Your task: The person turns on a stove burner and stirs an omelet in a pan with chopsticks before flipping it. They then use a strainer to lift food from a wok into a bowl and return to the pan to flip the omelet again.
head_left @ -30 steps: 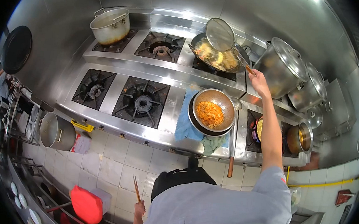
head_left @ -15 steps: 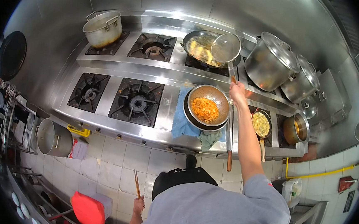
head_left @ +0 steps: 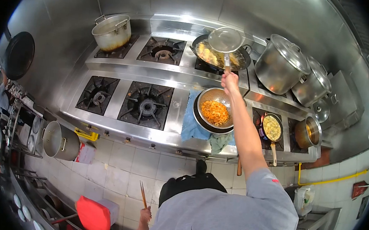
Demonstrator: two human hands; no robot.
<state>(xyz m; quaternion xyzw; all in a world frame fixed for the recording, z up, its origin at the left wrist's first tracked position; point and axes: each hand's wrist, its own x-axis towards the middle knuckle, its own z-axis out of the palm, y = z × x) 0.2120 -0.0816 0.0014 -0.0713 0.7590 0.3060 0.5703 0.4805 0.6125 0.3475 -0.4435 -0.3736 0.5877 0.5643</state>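
Observation:
My right hand (head_left: pixel 230 82) grips the wooden handle of a round mesh strainer (head_left: pixel 226 39), held over the back wok (head_left: pixel 200 63). Yellowish pieces of frying food (head_left: pixel 207 53) lie in the oil, partly covered by the strainer. Low at my side, my left hand (head_left: pixel 145 215) is closed around long cooking chopsticks (head_left: pixel 143 194), whose tips point up and apart. Under my right forearm, a metal bowl (head_left: pixel 203 96) of orange shredded food (head_left: pixel 214 113) sits inside a dark pan on a blue cloth (head_left: pixel 188 130).
At the right, a small frying pan (head_left: pixel 275 142) holds a yellow mixture over a flame, beside a pot (head_left: pixel 307 132) of liquid. Tall lidded stockpots (head_left: pixel 278 64) stand behind. A large pot (head_left: pixel 112 33) is at the back left. A red stool (head_left: pixel 93 216) stands on the floor.
My right hand has moved the strainer left and slightly away from me, farther over the wok. My left hand keeps the chopsticks low. The whole view has shifted slightly.

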